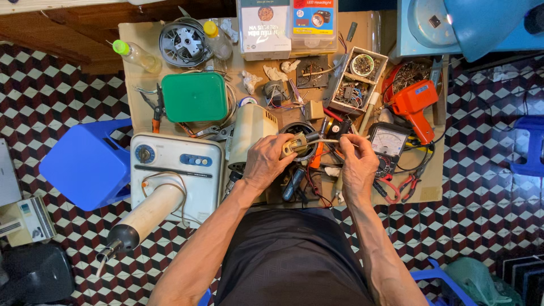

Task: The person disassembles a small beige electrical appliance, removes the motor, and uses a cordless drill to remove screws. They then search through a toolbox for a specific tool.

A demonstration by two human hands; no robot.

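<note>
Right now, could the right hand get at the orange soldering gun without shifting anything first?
Probably yes. The right hand pinches a thin wire, so it would have to let go first. The orange soldering gun lies uncovered up and to its right, with only the analog multimeter lying low between them.

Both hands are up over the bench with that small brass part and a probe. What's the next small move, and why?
Probably bring the probe tip in the right hand onto the brass part that the left hand holds. The two sit close but look apart, and the meter lies just beside the right hand.
</note>
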